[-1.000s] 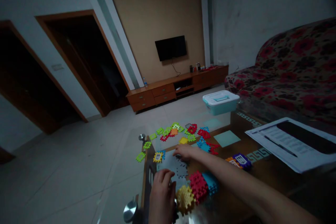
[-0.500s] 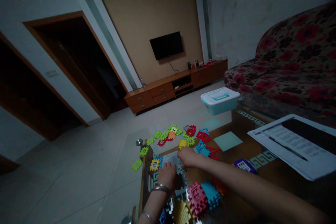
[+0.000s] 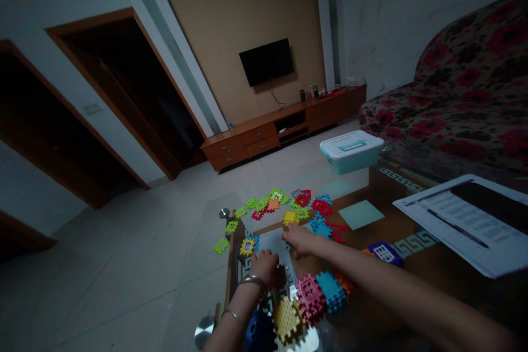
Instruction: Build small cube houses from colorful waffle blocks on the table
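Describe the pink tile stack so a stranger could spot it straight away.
Find the glass table near the floral sofa. Toward the viewer, right of the left hand, is a row of tile stacks. The pink stack sits between the yellow stack and the light blue stack, the row's only pink one.

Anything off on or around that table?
Nothing looks spilled or broken. The green pieces lie loosely scattered, unlike the yellow stack and pink stack in the foreground. The television looks tilted, but the cabinet below slopes too, so probably just a tilted view.
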A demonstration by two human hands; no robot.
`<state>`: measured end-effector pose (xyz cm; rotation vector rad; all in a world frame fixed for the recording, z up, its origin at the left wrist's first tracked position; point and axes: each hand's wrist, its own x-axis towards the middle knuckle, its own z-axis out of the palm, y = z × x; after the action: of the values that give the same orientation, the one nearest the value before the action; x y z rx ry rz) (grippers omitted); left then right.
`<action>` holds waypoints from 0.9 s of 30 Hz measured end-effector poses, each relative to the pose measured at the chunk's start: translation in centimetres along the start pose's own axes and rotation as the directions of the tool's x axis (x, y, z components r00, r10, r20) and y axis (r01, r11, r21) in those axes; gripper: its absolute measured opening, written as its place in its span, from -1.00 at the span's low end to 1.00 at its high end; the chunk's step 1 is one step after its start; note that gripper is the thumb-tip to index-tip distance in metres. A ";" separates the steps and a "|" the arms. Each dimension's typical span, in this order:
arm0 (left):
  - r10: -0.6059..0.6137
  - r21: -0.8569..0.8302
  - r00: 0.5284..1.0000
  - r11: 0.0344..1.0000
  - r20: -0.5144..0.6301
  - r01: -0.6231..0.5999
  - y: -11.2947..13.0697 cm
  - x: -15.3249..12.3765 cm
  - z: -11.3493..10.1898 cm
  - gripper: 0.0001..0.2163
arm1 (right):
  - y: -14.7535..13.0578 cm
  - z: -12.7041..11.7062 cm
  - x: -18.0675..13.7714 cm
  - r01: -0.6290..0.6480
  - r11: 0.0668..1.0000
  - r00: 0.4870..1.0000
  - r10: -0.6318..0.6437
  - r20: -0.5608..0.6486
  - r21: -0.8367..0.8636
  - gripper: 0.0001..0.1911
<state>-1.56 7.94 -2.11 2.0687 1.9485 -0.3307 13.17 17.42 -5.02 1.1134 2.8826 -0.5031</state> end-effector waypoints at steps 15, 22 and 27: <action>-0.275 0.085 0.955 0.955 -0.109 0.285 -8.5 -4.8 -3.5 -0.67 | -5.9 2.2 -0.3 0.271 0.961 0.959 -0.266 0.103 -0.044 -0.16; -0.296 0.121 0.954 0.947 -0.041 0.299 -9.6 -3.8 -3.3 -0.66 | -4.3 0.4 -0.7 0.353 0.929 0.936 -0.350 0.048 -0.112 -0.34; -0.232 0.173 0.971 0.956 -0.050 0.237 -8.7 -1.2 -3.4 -0.64 | 1.6 -2.2 -0.1 0.077 0.996 0.989 -0.081 -0.121 -0.041 -0.72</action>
<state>-10.45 8.47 1.14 1.9539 2.2631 -0.5464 14.51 19.13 -3.36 1.0653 3.0380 -0.3965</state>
